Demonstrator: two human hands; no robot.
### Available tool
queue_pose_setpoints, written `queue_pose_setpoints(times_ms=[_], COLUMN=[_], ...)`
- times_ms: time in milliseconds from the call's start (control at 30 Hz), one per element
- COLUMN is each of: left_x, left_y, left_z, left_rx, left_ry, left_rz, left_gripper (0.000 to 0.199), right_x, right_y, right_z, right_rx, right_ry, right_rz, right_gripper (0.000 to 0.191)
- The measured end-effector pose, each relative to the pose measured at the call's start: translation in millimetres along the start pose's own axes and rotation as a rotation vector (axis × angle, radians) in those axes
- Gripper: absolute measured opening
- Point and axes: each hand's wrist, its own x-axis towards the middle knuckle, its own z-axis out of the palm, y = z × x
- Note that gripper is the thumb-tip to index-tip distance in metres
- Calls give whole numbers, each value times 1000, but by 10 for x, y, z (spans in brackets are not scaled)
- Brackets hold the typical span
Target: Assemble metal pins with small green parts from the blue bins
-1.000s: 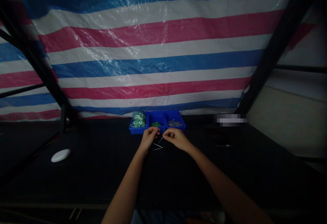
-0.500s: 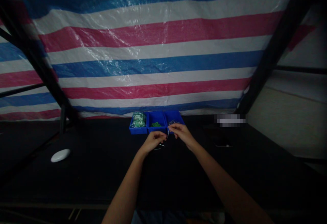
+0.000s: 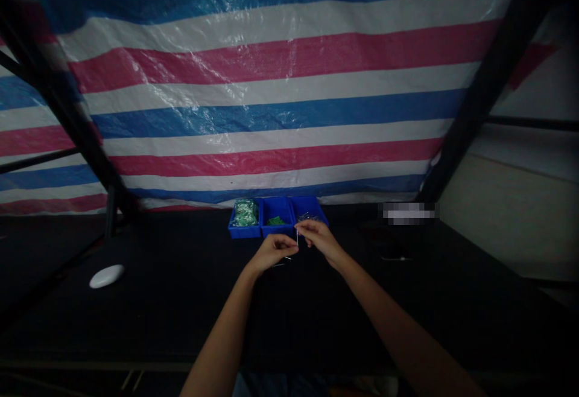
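My right hand (image 3: 319,241) pinches a thin metal pin (image 3: 297,238), which points down just in front of the blue divided tray (image 3: 277,208). My left hand (image 3: 271,251) lies close by with its fingers curled, and anything small inside them is hidden. The tray's left compartment holds green-and-white packets (image 3: 245,212), the middle one holds green pieces (image 3: 275,221), and the right one holds metal pins (image 3: 307,216). A few loose pins (image 3: 279,263) lie on the black table under my left hand, partly hidden by it.
A white oval object (image 3: 107,276) lies on the black table (image 3: 172,318) to the left. A dark flat phone-like object (image 3: 395,257) lies to the right. Black metal frame bars (image 3: 488,89) and a striped tarp (image 3: 271,113) stand behind the table.
Both hands have moved toward the tray and to the right. The pin in my right hand has gone from slanted to nearly upright, and my left hand now covers more of the loose pins.
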Motion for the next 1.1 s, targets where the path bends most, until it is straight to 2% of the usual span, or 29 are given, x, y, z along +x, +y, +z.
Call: queue_pose_setpoints(times_ms=[400,567,733,1100], left_x=[35,63,75,41], left_y=[-33,-37,-38,14], left_z=[-21,-52,-79,-87], left_rx=[-56,-110,-171,-167], left_ry=[73,144,221,245], left_rz=[86,70,50,22], left_gripper=[25,29,30,31], right_x=[-103,-131,-134,-67], right_y=[-217,-248,-173,65], right_z=[-13,-11,18,33], right_rx=[74,31,8,-76], right_ry=[-141,-225,-306,-301], right_rz=[50,38,69,130], right_gripper=[22,20,22,29])
